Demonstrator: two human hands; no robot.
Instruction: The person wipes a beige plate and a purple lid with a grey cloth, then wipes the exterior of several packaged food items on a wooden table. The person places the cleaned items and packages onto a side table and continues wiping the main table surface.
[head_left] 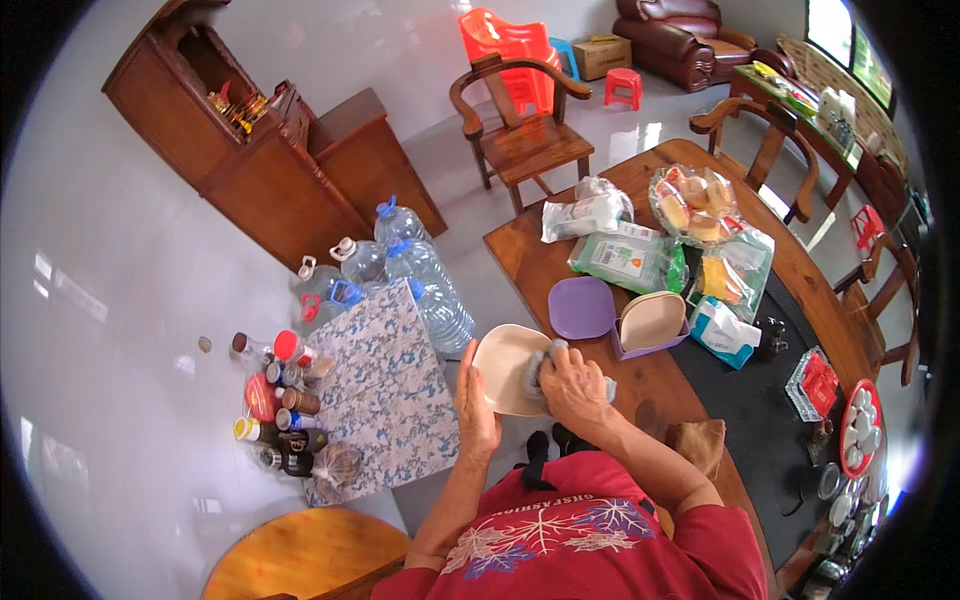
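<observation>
A cream square dish with rounded corners [503, 362] is held out in front of me, its inside facing up. My left hand [477, 412] grips the dish along its left edge, thumb near the rim. A grey cloth [534, 376] is bunched in my right hand [574, 384], which presses it against the right side of the dish. Part of the cloth sticks out beyond my wrist side. Beyond the dish, on the wooden table [515, 258], lie a purple square dish [580, 308] and a purple holder [655, 347] with several cream dishes [652, 322] standing in it.
Green plastic packages [625, 256], a bag of bread-like food [698, 205] and a tissue pack [722, 335] lie farther along the table. To the left stand large water bottles [430, 275], a patterned surface [385, 390] and several jars [290, 400]. A wooden chair [530, 145] stands beyond.
</observation>
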